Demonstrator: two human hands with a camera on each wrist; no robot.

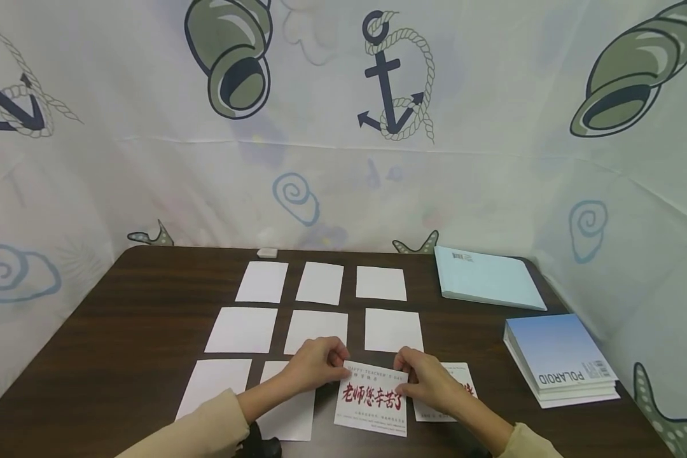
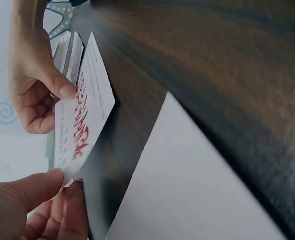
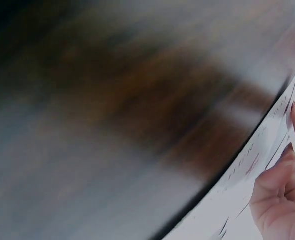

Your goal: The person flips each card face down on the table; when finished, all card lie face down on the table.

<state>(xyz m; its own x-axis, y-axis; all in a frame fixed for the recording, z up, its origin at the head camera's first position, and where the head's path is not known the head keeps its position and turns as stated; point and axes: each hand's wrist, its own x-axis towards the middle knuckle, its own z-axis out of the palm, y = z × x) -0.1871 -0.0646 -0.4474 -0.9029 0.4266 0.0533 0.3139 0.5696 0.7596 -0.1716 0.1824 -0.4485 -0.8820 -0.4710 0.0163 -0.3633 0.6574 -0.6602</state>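
Between my two hands is a white card with red Chinese characters and small print, tilted up off the table. My left hand pinches its upper left corner between thumb and fingers. At the right edge, my right hand pinches the card too, with the thumb on the printed face. A second printed card lies under the right hand, partly covered by it. The left wrist view shows both thumbs on the held card. In the right wrist view, the right hand is at the frame's edge, beside printed cards.
Rows of blank white cards lie on the dark wooden table. To the right sit a blue-and-white POLAROID box or book and a pale blue folder-like item. A small white object is at the back edge.
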